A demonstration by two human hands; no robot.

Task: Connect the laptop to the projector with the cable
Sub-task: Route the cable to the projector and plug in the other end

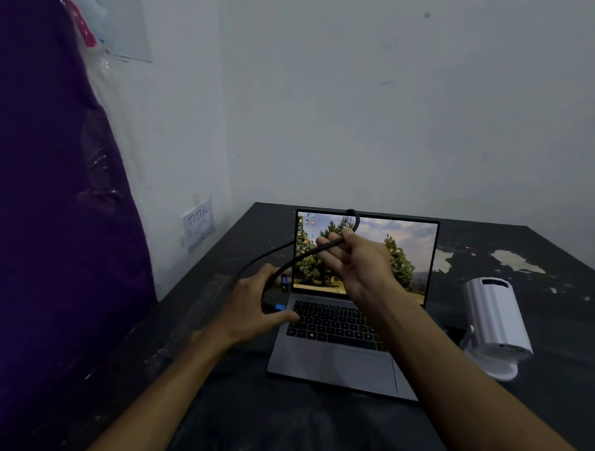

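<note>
On the dark table an open laptop sits with a white projector just beside it on the right. Above the keyboard, the right hand pinches a black cable, while the left hand grips its blue-tipped ends at the laptop's left edge. Purple plastic-wrapped bulk stands on the left.

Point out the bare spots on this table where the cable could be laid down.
Free: the dark table in front of the projector, and the strip behind it up to the wall. The near-left corner beside the purple cover is also bare. Crowded: over the laptop, where the left hand and right hand hold the cable.
</note>
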